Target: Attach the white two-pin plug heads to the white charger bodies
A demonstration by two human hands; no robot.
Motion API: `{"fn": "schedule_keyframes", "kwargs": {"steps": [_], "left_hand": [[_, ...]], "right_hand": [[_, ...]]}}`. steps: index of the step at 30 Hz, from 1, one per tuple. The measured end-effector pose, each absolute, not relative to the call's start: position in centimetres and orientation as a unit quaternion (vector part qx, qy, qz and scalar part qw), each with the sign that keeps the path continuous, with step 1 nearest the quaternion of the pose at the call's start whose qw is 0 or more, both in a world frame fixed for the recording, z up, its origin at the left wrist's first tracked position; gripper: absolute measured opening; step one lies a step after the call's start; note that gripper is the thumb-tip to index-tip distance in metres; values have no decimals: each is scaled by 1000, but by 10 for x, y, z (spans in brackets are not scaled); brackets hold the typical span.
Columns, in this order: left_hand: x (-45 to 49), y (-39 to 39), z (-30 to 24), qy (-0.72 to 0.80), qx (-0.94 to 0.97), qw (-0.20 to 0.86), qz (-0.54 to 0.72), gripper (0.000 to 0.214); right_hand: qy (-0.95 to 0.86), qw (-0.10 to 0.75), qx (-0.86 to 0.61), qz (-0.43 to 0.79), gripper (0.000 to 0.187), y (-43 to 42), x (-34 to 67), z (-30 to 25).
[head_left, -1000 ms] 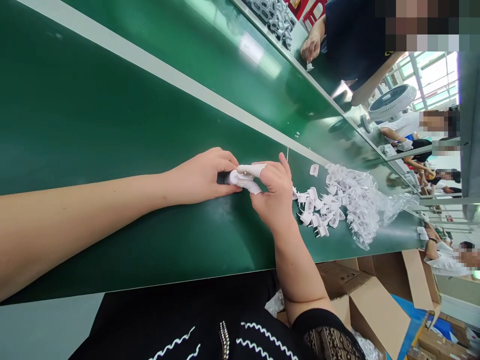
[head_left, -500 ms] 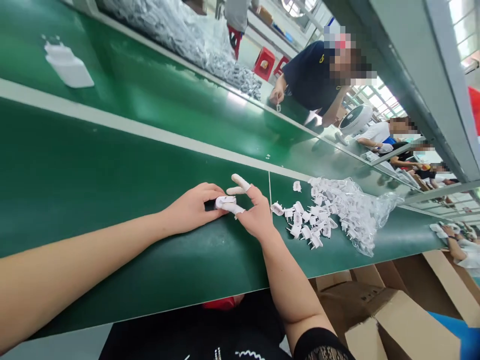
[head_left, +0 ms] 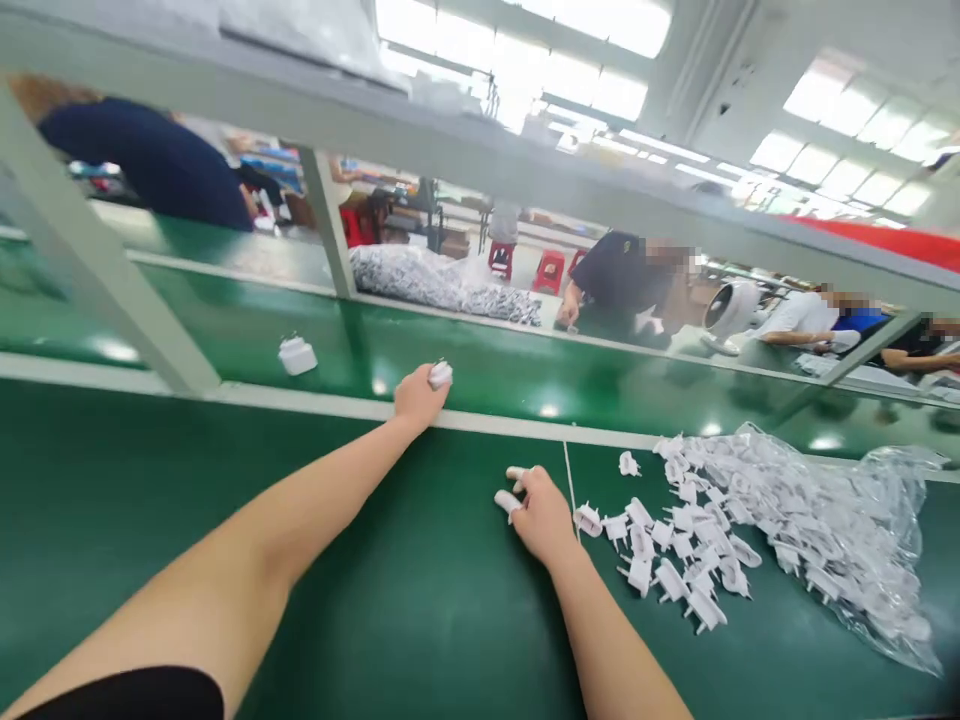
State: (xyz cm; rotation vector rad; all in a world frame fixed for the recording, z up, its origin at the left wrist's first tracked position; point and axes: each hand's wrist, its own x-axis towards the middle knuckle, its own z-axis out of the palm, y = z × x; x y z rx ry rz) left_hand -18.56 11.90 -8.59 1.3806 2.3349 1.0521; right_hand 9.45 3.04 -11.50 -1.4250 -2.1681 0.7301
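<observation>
My left hand (head_left: pixel 417 398) reaches over the rail, its fingers closed round a white plug charger (head_left: pixel 441 375) whose pins point up. Farther left on the green conveyor belt (head_left: pixel 352 350) stands another white charger (head_left: pixel 298 357). Above the green worktop (head_left: pixel 420 580), my right hand (head_left: pixel 543 515) has its fingers apart and holds nothing; white finger cots cover some fingertips. Just right of it lies a loose white plug cover with two pins (head_left: pixel 588 520), at the edge of a heap of similar plug covers (head_left: pixel 671 578).
A clear plastic bag (head_left: pixel 892 520) spills more covers at the right. A pale rail (head_left: pixel 517 426) separates worktop and belt. A metal post (head_left: pixel 120 250) and overhead beam frame the view. Across the belt, a co-worker in a dark shirt (head_left: pixel 619 272) sits near a bag of grey parts (head_left: pixel 420 276).
My left hand has carried the charger from the worktop forward over the rail to the belt. My right hand has let go of it and stays near the heap. The view has tilted up.
</observation>
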Motion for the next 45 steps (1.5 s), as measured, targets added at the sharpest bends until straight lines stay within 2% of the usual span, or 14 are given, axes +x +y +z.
{"fn": "schedule_keyframes", "kwargs": {"steps": [6, 11, 15, 22, 32, 36, 39, 45], "left_hand": [[-213, 151, -102, 836, 395, 90, 371, 36], [-212, 145, -108, 829, 356, 35, 429, 58], [-209, 126, -107, 803, 371, 37, 465, 67], [-193, 66, -116, 730, 481, 113, 472, 66], [-149, -47, -133, 671, 518, 288, 445, 62], [-97, -60, -130, 645, 528, 349, 429, 72], [-61, -39, -116, 597, 564, 347, 453, 67], [-29, -4, -109, 511, 626, 320, 495, 33]], "right_hand": [[-774, 213, -536, 260, 34, 34, 86, -116], [-770, 208, -535, 278, 35, 37, 86, -114], [-766, 219, -529, 292, 33, 39, 88, -112], [-753, 255, -516, 320, 28, 45, 90, -116], [-783, 258, -467, 320, 34, 50, 95, -121], [-802, 253, -440, 315, 32, 46, 94, -119], [-807, 252, -431, 314, 32, 44, 96, -116], [-800, 254, -437, 324, 29, 45, 108, -112]]}}
